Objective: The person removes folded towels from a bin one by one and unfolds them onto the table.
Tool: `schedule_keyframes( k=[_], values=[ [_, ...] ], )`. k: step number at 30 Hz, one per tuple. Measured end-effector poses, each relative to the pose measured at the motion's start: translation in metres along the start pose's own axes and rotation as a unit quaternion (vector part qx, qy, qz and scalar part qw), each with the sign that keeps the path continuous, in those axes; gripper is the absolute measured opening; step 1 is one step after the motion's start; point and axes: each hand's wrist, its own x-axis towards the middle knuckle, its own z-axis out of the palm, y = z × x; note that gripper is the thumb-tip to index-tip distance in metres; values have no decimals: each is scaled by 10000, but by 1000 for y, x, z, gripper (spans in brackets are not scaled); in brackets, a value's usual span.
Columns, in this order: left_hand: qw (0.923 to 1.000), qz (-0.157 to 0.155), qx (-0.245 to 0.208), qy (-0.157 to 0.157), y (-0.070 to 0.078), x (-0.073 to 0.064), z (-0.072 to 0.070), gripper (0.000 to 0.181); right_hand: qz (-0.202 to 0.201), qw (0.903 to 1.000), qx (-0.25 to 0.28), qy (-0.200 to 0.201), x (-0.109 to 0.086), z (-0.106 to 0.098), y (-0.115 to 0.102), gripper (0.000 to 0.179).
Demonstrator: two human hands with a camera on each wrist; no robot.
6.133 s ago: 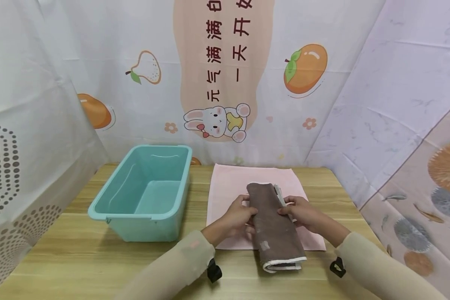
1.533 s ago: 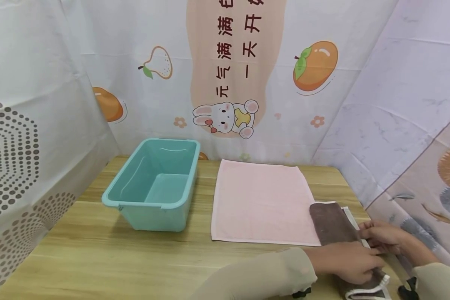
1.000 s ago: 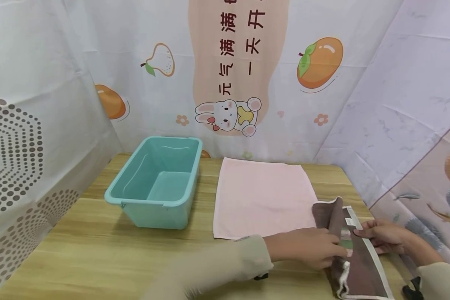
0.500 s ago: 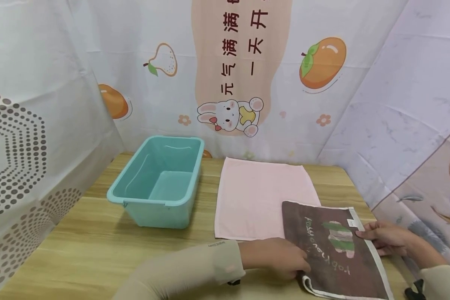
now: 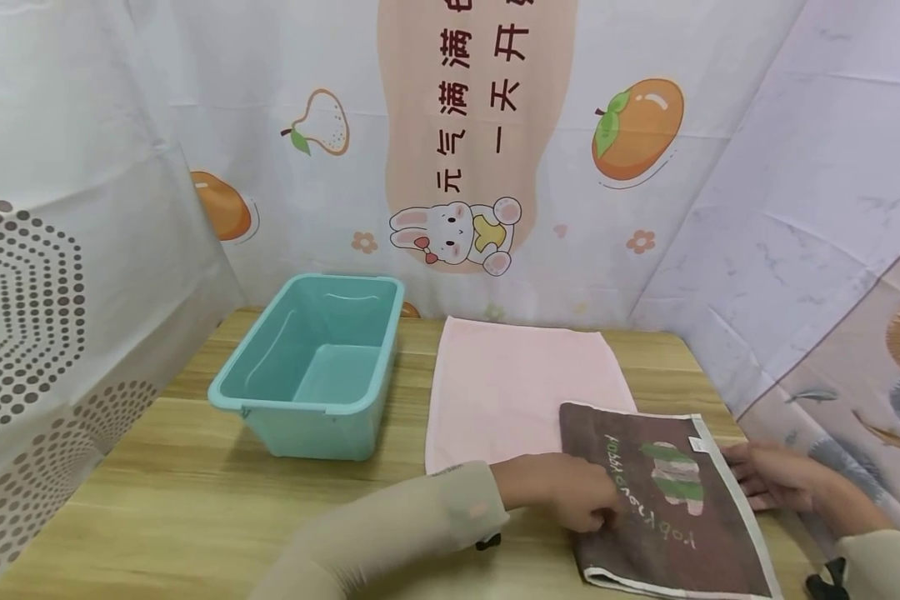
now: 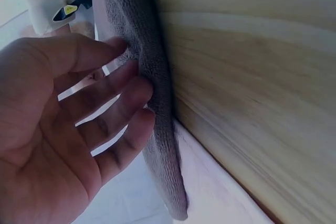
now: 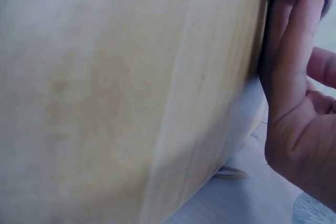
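Note:
A brown towel [image 5: 708, 533] with white edging lies folded at the table's front right, print side up, overlapping a pink towel [image 5: 525, 383]. In the head view my left hand [image 5: 562, 492] is at the brown towel's left fold. The left wrist view shows its fingers loosely bent, fingertips [image 6: 137, 90] against the fold and the thumb apart from them. My right hand [image 5: 776, 477] is at the brown towel's right edge, near the white label. In the right wrist view its fingers [image 7: 296, 40] are nearly straight, tips hidden beneath the cloth, thumb apart.
A turquoise plastic bin [image 5: 288, 407] stands on the left of the wooden table [image 5: 165, 500], with nothing visible in it. Printed curtains [image 5: 540, 167] hang behind the table and along both sides.
The brown towel was a narrow folded strip, first over the pink towel, then at the right. My left hand drew its top layer leftward, exposing the print. Lately, the right thumb has left the edge.

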Motion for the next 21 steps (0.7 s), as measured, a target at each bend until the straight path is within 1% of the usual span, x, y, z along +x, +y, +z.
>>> schedule_keyframes(
  k=[2, 4, 7, 9, 12, 14, 16, 19, 21],
  values=[
    [9998, -96, 116, 102, 1, 8, -1, 22, 68, 9999, 69, 84, 0, -1, -1, 37],
    [9995, -86, 239, 198, 3, 17, -3, 20, 109, 9998, 98, 107, 0, -1, -2, 36],
    [9992, -63, 243, 304, 7, 30, -9, 23, 82, 9999, 81, 53, 0, -3, -1, 35],
    [9992, 10, 169, 359, 10, 39, -12, 27, 43, 9999, 94, -7, 0, -5, 0, 34],
    [9992, 107, 52, 384, 15, 54, -16, 29, -68, 9997, 137, -185, -1, -7, 1, 34],
    [9987, 202, 132, 457, 19, 64, -17, 28, -161, 9990, 184, -361, -3, -8, 2, 34],
    [9970, 363, 378, 565, 22, 73, -20, 26, -222, 9981, 236, -520, -4, -9, 3, 34],
    [9927, 477, 845, 720, 29, 86, -25, 28, -276, 9965, 316, -717, -4, -10, 4, 36],
    [9900, 535, 1075, 741, 36, 95, -29, 31, -269, 9959, 370, -785, -5, -10, 3, 37]
  ],
)
